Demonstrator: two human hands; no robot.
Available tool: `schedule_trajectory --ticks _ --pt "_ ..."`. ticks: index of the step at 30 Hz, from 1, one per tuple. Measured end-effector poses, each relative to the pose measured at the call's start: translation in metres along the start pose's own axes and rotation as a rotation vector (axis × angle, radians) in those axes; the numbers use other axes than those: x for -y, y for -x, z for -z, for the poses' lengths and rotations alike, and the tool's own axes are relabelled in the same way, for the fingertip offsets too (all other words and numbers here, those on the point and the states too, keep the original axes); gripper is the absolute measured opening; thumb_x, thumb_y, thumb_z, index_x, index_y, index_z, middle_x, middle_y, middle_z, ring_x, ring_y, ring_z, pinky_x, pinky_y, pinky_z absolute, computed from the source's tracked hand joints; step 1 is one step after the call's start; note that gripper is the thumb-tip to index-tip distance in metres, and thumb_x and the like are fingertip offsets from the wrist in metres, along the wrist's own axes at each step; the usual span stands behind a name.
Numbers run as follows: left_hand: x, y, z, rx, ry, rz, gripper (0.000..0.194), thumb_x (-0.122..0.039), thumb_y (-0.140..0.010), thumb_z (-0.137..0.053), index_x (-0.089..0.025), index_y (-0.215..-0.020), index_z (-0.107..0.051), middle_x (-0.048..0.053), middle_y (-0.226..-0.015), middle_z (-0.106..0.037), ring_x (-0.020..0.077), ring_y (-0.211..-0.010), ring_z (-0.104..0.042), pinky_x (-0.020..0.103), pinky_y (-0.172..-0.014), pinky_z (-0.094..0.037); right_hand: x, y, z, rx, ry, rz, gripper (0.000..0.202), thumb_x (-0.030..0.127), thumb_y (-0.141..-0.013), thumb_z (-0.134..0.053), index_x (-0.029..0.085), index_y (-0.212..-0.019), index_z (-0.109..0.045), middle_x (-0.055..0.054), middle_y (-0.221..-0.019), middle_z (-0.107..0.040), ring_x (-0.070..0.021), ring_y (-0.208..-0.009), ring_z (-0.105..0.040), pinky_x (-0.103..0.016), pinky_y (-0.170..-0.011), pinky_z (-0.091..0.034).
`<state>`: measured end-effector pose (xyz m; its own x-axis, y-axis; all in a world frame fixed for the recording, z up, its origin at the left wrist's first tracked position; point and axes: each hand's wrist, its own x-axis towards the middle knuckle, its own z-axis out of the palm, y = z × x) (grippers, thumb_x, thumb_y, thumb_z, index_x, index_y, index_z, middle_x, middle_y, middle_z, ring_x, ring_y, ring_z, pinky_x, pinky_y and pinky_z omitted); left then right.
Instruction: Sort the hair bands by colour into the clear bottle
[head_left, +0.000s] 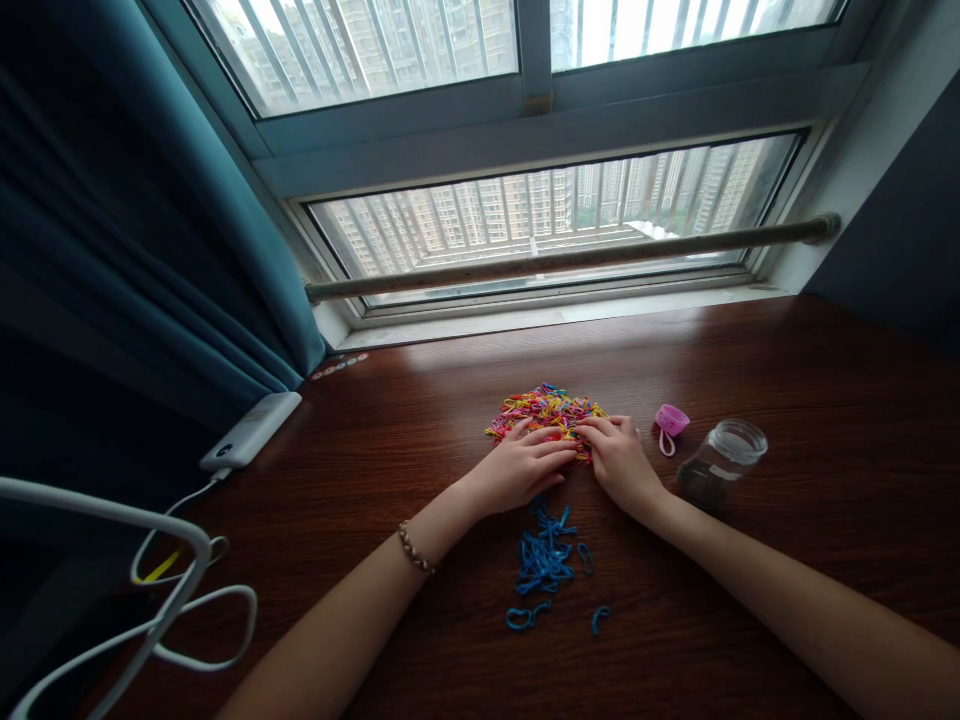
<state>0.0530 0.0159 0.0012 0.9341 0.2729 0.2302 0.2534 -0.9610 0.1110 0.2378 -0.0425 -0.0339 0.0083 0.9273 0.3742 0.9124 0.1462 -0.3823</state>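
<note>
The left hand (523,466), fingers slightly spread, and the right hand (616,457), fingers loosely curled, both touch the multicolored rubber bands (550,408) at their fingertips. Blue rubber bands (544,556) lie nearer the person, just below the left hand; right of the right hand stands a clear jar (724,462).

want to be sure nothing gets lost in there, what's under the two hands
Under the fingertips of the left hand and right hand is part of the multicoloured pile. What lies beneath their palms is hidden.
</note>
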Motion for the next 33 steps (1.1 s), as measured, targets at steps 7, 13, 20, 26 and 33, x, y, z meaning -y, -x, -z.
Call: schedule_trajectory --ticks 7,13,20,26,33 --pt "0.023 0.008 -0.004 -0.131 -0.106 0.085 0.024 -0.025 -0.089 -0.038 -0.022 -0.105 -0.056 0.002 -0.099 -0.065 0.0161 -0.105 -0.050 0.042 -0.103 -0.019 -0.002 -0.001 0.003 -0.021 -0.049 -0.007 0.020 0.019 -0.084 -0.046 0.023 -0.092 -0.064 -0.002 -0.096 -0.064 -0.0215 -0.092 -0.042 -0.034 -0.078 -0.030" --pt "0.031 0.011 -0.008 -0.250 -0.108 0.209 0.021 -0.029 -0.084 -0.047 -0.021 -0.097 -0.060 0.004 -0.092 -0.062 0.0169 -0.095 -0.051 0.039 -0.097 -0.027 -0.007 -0.006 0.001 -0.045 -0.088 -0.004 0.014 0.020 -0.080 -0.050 0.023 -0.086 -0.063 -0.003 -0.083 -0.065 -0.0214 -0.083 -0.046 -0.034 -0.072 -0.032" --pt "0.020 0.009 -0.010 -0.349 -0.185 0.234 0.020 -0.023 -0.080 -0.051 -0.024 -0.098 -0.061 0.006 -0.113 -0.054 0.0236 -0.114 -0.038 0.048 -0.101 -0.020 -0.007 -0.006 -0.003 -0.067 -0.182 -0.025 0.021 0.015 -0.078 -0.048 0.017 -0.097 -0.054 -0.005 -0.077 -0.061 -0.0205 -0.078 -0.050 -0.033 -0.072 -0.039" --pt "0.006 0.005 -0.007 -0.142 -0.102 -0.029 0.023 -0.019 -0.084 -0.044 -0.025 -0.100 -0.059 0.000 -0.116 -0.057 0.0214 -0.121 -0.035 0.047 -0.106 -0.011 -0.004 -0.006 -0.002 -0.147 -0.344 -0.013 0.019 0.014 -0.079 -0.043 0.015 -0.097 -0.050 -0.007 -0.084 -0.058 -0.0174 -0.074 -0.055 -0.030 -0.070 -0.044" --pt "0.005 0.005 -0.008 -0.089 -0.068 0.015 0.027 -0.014 -0.085 -0.041 -0.021 -0.105 -0.057 0.003 -0.112 -0.060 0.0188 -0.119 -0.039 0.045 -0.106 -0.012 -0.003 -0.005 0.003 -0.171 -0.348 0.060 0.015 0.013 -0.078 -0.046 0.019 -0.077 -0.060 -0.004 -0.080 -0.057 -0.0161 -0.075 -0.055 -0.026 -0.068 -0.043"
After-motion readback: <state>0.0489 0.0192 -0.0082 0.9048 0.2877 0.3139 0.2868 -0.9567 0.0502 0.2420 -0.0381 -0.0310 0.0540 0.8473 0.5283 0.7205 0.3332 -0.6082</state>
